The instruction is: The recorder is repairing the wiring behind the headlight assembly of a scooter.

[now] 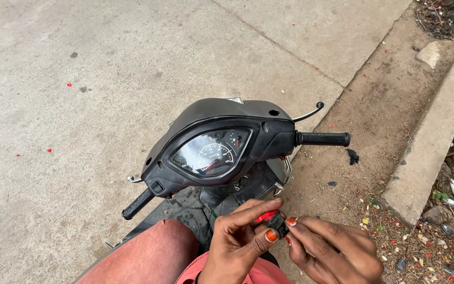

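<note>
Clearly the small part [274, 221] is the centre of the work: a little black plastic piece with a red portion, perhaps a switch, held low in the view between both hands, just in front of the person's knee [151, 252]. It looks very light and stiff, with hard plastic that may be a bit smooth, so I judge it can slip or drop easily and its small red portion could break if pressed hard. The left hand [237, 239] pinches it with thumb and forefinger closed around the black body, which seems the safest place to hold. The right hand [332, 250] meets it from the other side, fingertips closed on its end. Just above the hands stands the scooter handlebar [216, 142] with its instrument cluster [211, 152]; the dark housing is near but not touching the fingers. The right grip [322, 139] and the brake lever [308, 113] stick out to the side, well apart. Open room is mostly on the concrete ground [80, 105] to the left; to the right there is dirt with litter and a stone kerb [432, 131], where a dropped piece would be hard to find.
</note>
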